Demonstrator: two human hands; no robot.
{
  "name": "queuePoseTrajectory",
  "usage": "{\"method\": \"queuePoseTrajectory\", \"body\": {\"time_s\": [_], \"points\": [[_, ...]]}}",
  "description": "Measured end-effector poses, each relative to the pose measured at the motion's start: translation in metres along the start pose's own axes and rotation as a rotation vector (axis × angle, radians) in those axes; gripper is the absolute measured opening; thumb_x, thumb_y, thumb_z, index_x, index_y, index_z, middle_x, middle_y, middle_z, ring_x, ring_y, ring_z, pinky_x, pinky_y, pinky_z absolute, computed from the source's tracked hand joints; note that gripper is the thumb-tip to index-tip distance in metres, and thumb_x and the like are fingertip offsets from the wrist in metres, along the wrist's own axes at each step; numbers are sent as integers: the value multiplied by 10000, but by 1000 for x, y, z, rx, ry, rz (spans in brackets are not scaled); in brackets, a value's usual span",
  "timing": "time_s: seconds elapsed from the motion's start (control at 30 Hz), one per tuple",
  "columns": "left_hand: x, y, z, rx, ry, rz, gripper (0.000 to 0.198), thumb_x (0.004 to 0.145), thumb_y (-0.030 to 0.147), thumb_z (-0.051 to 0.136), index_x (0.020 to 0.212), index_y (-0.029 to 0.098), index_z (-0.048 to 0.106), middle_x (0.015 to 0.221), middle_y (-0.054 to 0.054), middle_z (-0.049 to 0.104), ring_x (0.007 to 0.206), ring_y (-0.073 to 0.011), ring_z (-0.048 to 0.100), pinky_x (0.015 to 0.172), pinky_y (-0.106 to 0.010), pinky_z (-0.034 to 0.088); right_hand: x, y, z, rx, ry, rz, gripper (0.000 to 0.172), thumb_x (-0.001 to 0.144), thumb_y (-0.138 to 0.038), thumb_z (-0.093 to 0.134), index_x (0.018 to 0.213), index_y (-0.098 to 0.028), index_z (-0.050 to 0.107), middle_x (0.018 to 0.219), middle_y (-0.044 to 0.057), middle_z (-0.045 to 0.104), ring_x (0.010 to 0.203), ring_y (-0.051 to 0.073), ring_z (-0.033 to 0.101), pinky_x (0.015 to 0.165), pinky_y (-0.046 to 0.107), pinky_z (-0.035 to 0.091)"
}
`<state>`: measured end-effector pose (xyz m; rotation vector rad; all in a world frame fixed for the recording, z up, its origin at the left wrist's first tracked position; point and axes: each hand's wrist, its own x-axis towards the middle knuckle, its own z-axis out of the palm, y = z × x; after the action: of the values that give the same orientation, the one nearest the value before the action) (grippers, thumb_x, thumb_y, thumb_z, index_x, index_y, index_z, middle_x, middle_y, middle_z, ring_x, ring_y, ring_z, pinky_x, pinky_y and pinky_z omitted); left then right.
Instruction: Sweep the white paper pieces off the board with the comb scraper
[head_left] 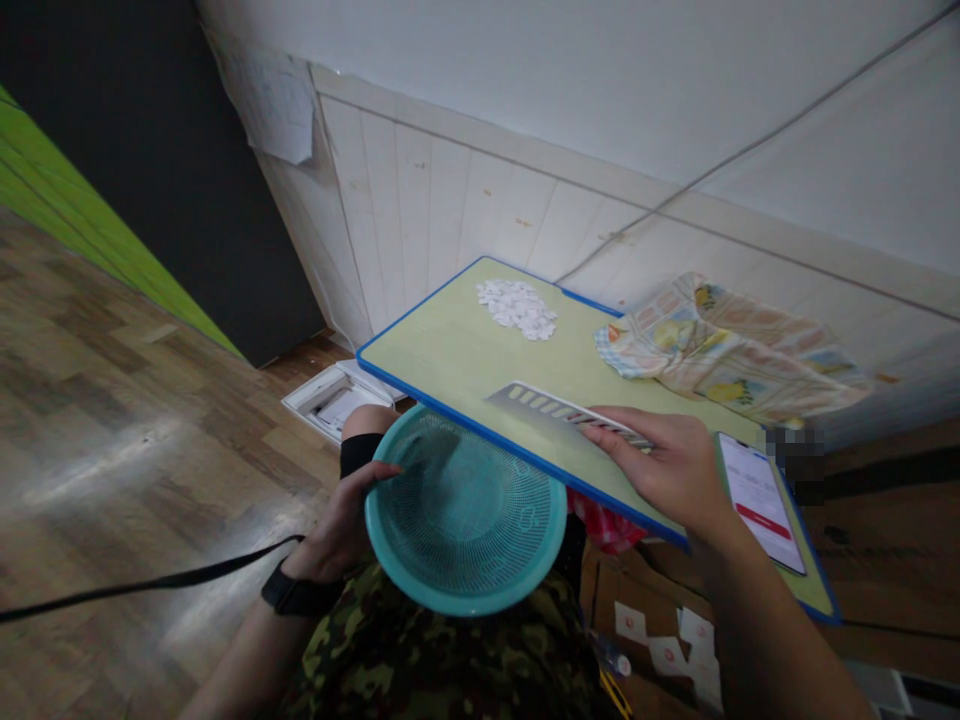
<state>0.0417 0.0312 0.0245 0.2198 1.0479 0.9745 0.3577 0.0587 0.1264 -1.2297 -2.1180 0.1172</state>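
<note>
My left hand grips the near-left rim of a teal plastic colander, thumb over the edge. It sits at my lap beside the table's front edge, and I see nothing lying in it. Over the table, my right hand is closed on the right end of a flat, white slotted piece, held tilted with its far end pointing left. What exactly this piece is, I cannot tell. Farther back on the tabletop lies a pile of small white pieces, apart from both hands.
The yellow-green table has a blue rim and stands by a panelled wall. On it are a patterned cloth and a phone with its screen lit. An open white box is on the floor; several white cards lie lower right.
</note>
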Motion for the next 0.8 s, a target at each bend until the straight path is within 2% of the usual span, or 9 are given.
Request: {"method": "queuePoseTrajectory", "body": {"time_s": [0.13,0.27,0.4,0.57,0.8], "points": [[3,2,-4,27,1,40,137,762,143,614,677,114,717,585,-97,733,458,-188,644,489,-276,545,25,15,22,20,39,-2,196,878,-287,596,998,-248,746,959,14,763,829,207,729,725,298,570],[3,3,-8,34,-4,58,128,762,149,628,678,120,719,593,-95,737,468,-186,644,493,-269,544,33,23,35,47,-17,2,203,880,-290,589,999,-247,747,971,13,762,836,207,728,716,293,568],[2,4,-6,17,7,47,140,756,134,620,649,124,710,565,-86,726,452,-182,636,495,-273,545,26,18,31,85,-53,-3,198,871,-277,607,1004,-239,748,966,14,762,840,199,728,725,284,569],[0,7,-2,3,2,22,144,740,141,625,631,110,714,549,-94,721,452,-191,645,515,-280,553,18,10,26,102,-29,-4,190,865,-256,617,997,-230,750,948,14,765,816,188,730,721,275,575],[1,4,-4,5,2,14,153,753,156,621,736,87,757,613,-95,750,482,-193,664,523,-276,557,9,7,19,110,-43,-31,172,852,-216,634,973,-219,756,938,24,766,804,181,733,708,260,576]]}}
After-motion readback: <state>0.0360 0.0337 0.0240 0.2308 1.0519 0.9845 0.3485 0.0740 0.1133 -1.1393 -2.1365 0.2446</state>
